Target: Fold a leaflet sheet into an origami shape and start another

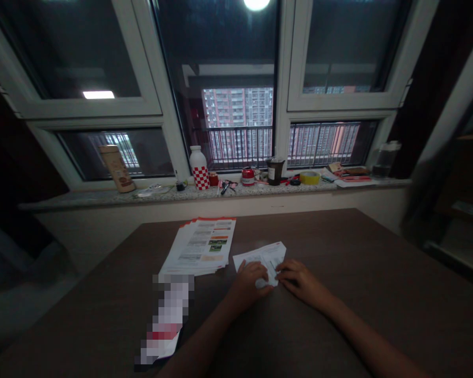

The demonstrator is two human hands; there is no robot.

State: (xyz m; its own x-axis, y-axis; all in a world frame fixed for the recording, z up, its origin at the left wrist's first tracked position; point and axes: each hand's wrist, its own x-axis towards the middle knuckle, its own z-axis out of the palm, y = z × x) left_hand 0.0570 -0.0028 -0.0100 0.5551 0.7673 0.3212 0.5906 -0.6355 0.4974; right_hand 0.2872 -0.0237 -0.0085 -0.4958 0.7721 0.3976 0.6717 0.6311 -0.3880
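Observation:
A white printed sheet of paper [265,255] lies folded on the dark brown table [358,273], near its middle. My left hand [249,281] rests on the sheet's near left part with its fingers curled, pressing a fold. My right hand [301,278] sits just right of it, fingertips pinched on the sheet's near edge. The part of the paper under both hands is hidden.
A stack of printed leaflets [201,245] lies left of the sheet. A blurred-out item [165,320] lies nearer me on the left. The window sill [114,197] holds a checked bottle [199,168], a can [248,177], a cup [275,171], a tape roll [309,178] and a carton [117,168].

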